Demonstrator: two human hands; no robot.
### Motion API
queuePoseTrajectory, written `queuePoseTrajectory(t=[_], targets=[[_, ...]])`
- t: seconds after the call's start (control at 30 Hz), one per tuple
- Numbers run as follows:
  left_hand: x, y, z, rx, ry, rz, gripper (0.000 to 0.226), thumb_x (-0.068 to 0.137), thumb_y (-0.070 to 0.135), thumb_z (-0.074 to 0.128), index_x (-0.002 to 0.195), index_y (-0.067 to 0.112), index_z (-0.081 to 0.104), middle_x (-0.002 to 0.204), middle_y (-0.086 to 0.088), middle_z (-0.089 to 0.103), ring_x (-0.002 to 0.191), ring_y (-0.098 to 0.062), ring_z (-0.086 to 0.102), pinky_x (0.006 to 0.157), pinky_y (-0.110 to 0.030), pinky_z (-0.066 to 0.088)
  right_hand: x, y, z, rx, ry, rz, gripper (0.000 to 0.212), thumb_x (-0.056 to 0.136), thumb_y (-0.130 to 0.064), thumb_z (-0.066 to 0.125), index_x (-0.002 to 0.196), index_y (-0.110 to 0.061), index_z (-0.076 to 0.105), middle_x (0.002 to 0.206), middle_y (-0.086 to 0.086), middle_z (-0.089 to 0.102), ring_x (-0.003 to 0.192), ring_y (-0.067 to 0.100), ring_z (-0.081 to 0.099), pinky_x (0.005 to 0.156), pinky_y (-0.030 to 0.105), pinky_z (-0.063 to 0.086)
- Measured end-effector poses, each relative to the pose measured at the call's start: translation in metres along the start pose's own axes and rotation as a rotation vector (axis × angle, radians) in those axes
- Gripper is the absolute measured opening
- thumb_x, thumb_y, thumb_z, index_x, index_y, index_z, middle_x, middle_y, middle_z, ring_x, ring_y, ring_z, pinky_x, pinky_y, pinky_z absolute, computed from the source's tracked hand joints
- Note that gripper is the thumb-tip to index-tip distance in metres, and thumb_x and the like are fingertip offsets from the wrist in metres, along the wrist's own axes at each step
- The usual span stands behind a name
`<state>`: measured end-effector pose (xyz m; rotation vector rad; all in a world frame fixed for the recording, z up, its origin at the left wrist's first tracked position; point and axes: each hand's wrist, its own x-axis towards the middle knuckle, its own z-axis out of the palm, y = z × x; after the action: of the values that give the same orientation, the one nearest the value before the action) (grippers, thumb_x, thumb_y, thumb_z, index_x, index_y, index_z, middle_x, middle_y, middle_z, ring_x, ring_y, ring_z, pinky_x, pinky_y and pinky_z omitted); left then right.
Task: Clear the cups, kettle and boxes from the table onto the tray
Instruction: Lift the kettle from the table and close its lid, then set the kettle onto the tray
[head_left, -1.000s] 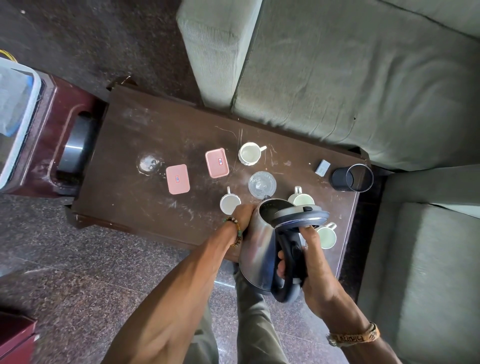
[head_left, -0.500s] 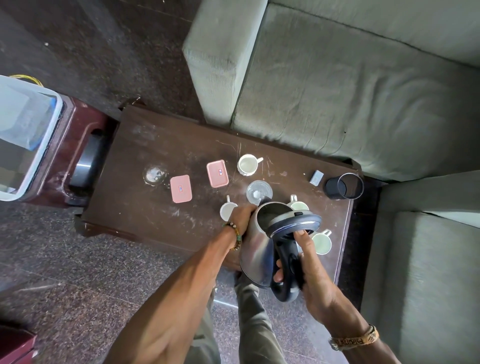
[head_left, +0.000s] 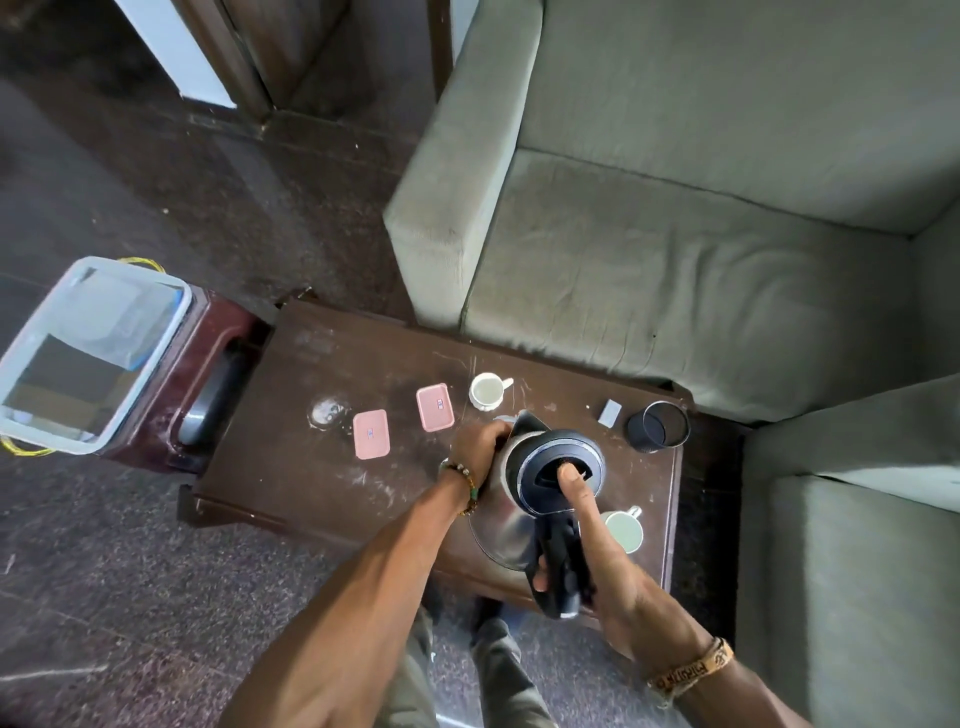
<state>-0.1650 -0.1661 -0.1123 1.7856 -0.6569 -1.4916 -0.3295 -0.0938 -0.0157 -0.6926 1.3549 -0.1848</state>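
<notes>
kettle (head_left: 524, 499) sits held over the near right part of the table (head_left: 291, 467), both hands clamped on it: the right hand (head_left: 597, 566) wraps the black handle with its thumb pressed on the lid, the left hand (head_left: 480, 449) cups the steel side near the spout. the body hangs forward of the handle grip, so it will want to tip. best to keep the lid pinned and lift level, clear of the cup (head_left: 625, 530) beside it. the tray cannot be picked out with certainty.

Both hands on kettle (head_left: 519, 499), table (head_left: 291, 467)
</notes>
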Motion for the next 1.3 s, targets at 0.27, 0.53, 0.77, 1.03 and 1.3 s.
queuePoseTrajectory(t=[0.27, 0.53, 0.77, 1.03, 1.3], targets=[[-0.022, 0.016, -0.019, 0.028, 0.123, 0.067, 0.027, 0.069, 0.034, 0.057, 0.054, 0.014, 0.068, 0.059, 0.001, 0.064, 0.066, -0.016, 0.052, 0.072, -0.045, 0.046, -0.010, -0.002, 0.006, -0.092, -0.024, -0.025, 0.087, 0.066, -0.099, 0.040, 0.071, -0.017, 0.069, 0.070, 0.012, 0.065, 0.056, 0.016, 0.051, 0.057, 0.026, 0.043], [-0.059, 0.031, -0.084, -0.196, 0.247, 0.017, 0.022, 0.066, 0.023, 0.063, 0.045, 0.017, 0.062, 0.056, 0.001, 0.063, 0.062, -0.016, 0.053, 0.063, -0.036, 0.048, -0.026, -0.012, 0.057, -0.309, -0.021, -0.200, 0.084, 0.071, -0.094, 0.044, 0.064, -0.014, 0.065, 0.065, 0.008, 0.066, 0.061, 0.017, 0.060, 0.074, 0.034, 0.049], [-0.100, 0.031, -0.194, -0.367, 0.332, -0.025, 0.024, 0.071, 0.027, 0.061, 0.048, 0.020, 0.066, 0.063, -0.001, 0.067, 0.059, -0.011, 0.058, 0.060, -0.024, 0.048, -0.046, -0.032, 0.173, -0.545, 0.284, -0.306, 0.048, 0.053, -0.061, 0.072, 0.066, -0.016, 0.065, 0.065, 0.001, 0.069, 0.066, 0.022, 0.066, 0.063, 0.031, 0.053], [-0.157, 0.029, -0.335, -0.287, 0.525, 0.106, 0.012, 0.076, 0.021, 0.066, 0.070, 0.017, 0.075, 0.084, -0.012, 0.075, 0.077, -0.023, 0.069, 0.072, -0.039, 0.048, -0.060, -0.021, 0.309, -0.515, 0.384, -0.452, 0.031, 0.062, -0.036, 0.081, 0.061, -0.010, 0.064, 0.060, 0.008, 0.068, 0.065, 0.029, 0.067, 0.066, 0.041, 0.057], [-0.200, 0.012, -0.459, -0.356, 0.674, 0.179, 0.021, 0.080, 0.020, 0.068, 0.086, 0.001, 0.076, 0.100, -0.018, 0.073, 0.100, -0.028, 0.065, 0.089, -0.040, 0.049, -0.073, -0.029, 0.423, -0.577, 0.297, -0.524, 0.037, 0.048, -0.045, 0.068, 0.059, -0.011, 0.063, 0.057, 0.008, 0.067, 0.063, 0.031, 0.066, 0.065, 0.041, 0.057]])
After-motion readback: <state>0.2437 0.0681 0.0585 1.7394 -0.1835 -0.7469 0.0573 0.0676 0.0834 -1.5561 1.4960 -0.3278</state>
